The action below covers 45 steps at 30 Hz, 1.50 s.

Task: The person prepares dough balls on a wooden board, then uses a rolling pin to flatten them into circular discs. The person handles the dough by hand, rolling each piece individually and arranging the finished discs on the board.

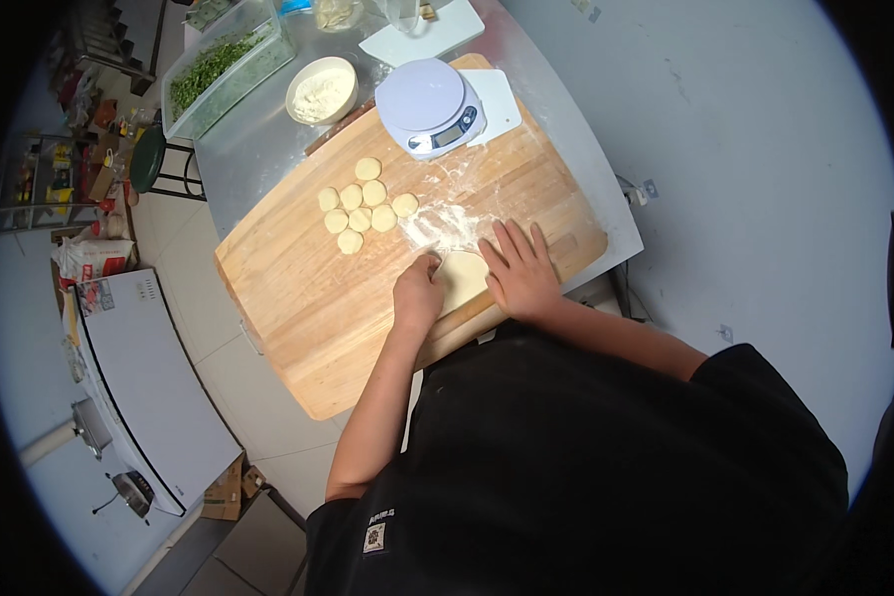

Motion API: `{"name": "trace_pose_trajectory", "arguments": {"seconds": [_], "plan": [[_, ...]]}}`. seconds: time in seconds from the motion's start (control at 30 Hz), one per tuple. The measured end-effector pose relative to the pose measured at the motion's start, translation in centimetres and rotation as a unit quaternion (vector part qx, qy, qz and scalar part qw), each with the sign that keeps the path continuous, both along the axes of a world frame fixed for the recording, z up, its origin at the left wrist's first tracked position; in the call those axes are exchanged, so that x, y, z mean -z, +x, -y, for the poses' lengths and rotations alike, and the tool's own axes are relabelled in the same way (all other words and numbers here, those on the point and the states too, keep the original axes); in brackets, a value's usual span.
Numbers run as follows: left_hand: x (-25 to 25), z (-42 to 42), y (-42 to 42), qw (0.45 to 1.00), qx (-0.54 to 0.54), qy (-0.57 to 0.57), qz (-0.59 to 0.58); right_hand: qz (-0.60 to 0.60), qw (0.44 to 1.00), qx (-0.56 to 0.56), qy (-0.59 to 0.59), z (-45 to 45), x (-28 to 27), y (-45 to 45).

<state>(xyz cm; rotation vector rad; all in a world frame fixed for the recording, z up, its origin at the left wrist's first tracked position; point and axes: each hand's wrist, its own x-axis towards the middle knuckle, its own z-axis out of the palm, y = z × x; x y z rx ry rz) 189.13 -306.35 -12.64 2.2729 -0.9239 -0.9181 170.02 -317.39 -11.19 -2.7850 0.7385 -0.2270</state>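
A flattened sheet of pale dough point(462, 277) lies on the wooden board point(305, 298) near its front edge. My left hand point(419, 292) is at the sheet's left side, its thumb and curled fingers at the dough's edge; whether they pinch it is unclear. My right hand point(523, 274) rests palm down on the board at the right, fingers spread, the thumb side by the dough's right edge. Loose white flour point(447, 226) is scattered just beyond the sheet. Several small round dough pieces point(360, 218) lie further left on the board.
A white kitchen scale point(425, 97) stands on the board's far part. Beyond the board are a bowl of flour point(322, 91), a plastic tub of chopped greens point(220, 71) and a white cutting board point(447, 33) on the metal table point(249, 164). A green stool point(147, 159) stands at the left.
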Motion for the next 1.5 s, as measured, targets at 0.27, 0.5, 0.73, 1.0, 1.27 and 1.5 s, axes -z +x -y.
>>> {"name": "trace_pose_trajectory", "arguments": {"seconds": [0.27,0.5,0.73,1.0,1.27,1.5], "plan": [[-1.5,2.9,-0.5,0.990,0.026,-0.008,0.137,0.025,0.998,0.040,-0.039,5.0,0.5,8.8],[-0.9,1.6,0.3,0.995,-0.082,-0.019,0.052,0.005,1.000,-0.008,0.008,-0.4,0.1,-0.6],[-1.6,-0.7,0.2,0.998,-0.017,0.057,-0.014,-0.005,1.000,-0.003,-0.002,0.7,-0.1,1.3],[-1.3,1.9,0.2,0.995,-0.006,0.025,0.095,0.003,0.997,0.040,-0.060,5.6,1.0,10.5],[2.0,-1.5,1.3,0.977,-0.156,-0.053,-0.133,0.010,1.000,-0.023,-0.006,-0.2,0.2,0.0],[0.8,-7.6,7.0,0.903,-0.304,-0.118,-0.279,0.011,1.000,-0.013,-0.009,-0.2,0.5,0.0]]}}
